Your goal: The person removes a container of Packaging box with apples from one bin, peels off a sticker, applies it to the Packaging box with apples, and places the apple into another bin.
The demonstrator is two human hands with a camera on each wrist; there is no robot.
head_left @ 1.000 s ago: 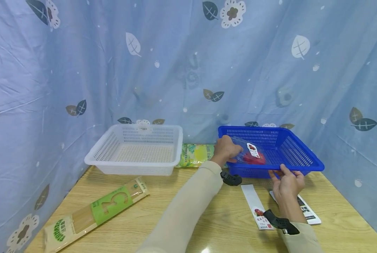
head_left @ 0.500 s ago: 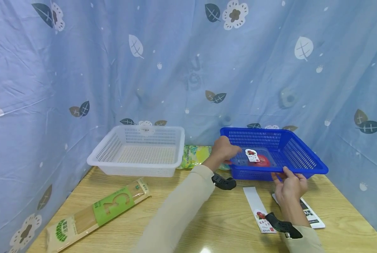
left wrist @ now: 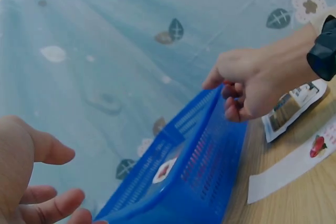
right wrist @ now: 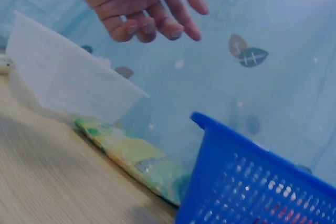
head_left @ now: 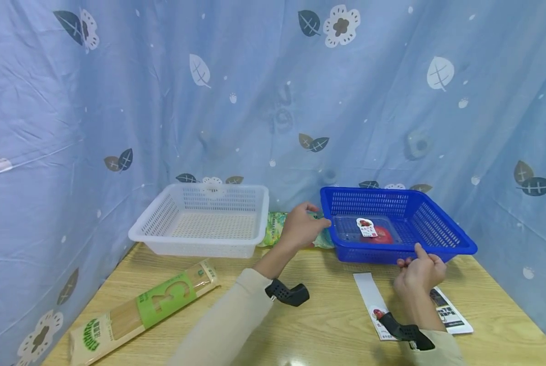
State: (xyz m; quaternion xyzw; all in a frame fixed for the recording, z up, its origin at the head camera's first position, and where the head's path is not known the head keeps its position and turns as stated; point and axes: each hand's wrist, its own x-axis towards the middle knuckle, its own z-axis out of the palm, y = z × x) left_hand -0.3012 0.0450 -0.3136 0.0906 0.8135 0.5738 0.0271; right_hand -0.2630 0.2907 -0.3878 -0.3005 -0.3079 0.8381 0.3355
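Observation:
In the head view, my right hand point(head_left: 418, 272) grips the front rim of the blue plastic basket point(head_left: 369, 189), thumb over the top and fingers beneath. My left hand point(head_left: 300, 226) is just outside the basket's left end, its fingers loosely extended and holding nothing; the right wrist view shows its bare palm. Inside the basket, toward the left, lies a clear plastic package point(head_left: 346, 226) with a white label point(head_left: 368, 231) and something red point(head_left: 383, 235) in it. From the left wrist view, the right hand point(left wrist: 252, 80) pinches the basket rim.
A white basket point(head_left: 254, 239) stands to the left. Between the baskets lies a yellow-green bag point(head_left: 275, 223), partly hidden. A long pack with a green band point(head_left: 165, 300) lies front left. A white label strip point(head_left: 369, 290) and a black-and-white pouch point(head_left: 451, 315) lie at right.
My left hand has let go of the clear package, which now lies flat in the blue basket, and has drawn back left out of it. My right hand stays on the rim.

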